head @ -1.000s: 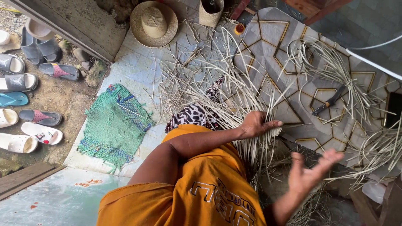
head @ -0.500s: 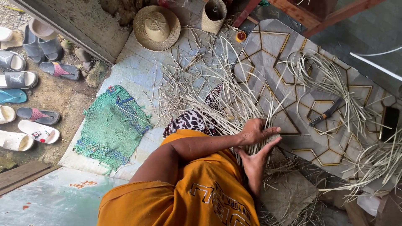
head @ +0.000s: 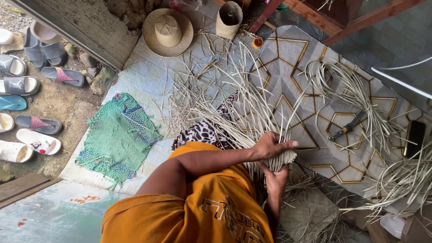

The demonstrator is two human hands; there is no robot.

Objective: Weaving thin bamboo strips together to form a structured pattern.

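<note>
Right hand [head: 275, 177] has come in from its open spread at 4 o'clock a second ago and now clamps the bundle of straw strips [head: 274, 158] from below, while left hand [head: 269, 145] stays closed over the top, so the bundle, at frame centre-right on the patterned floor mat [head: 310, 90], is now gripped two-handed. Woven basket [head: 227, 20] at 12 o'clock stands upright; contents too dark to tell. Straw hat [head: 168, 31] lies at 11 o'clock beside it.

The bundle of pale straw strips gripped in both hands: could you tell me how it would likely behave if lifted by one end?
The bundle of straw strips would probably droop and fan out, since its loose ends already splay across the floor mat. It looks light, being thin and dry. Strands may slip free, as the left hand and right hand clamp only one spot.
</note>
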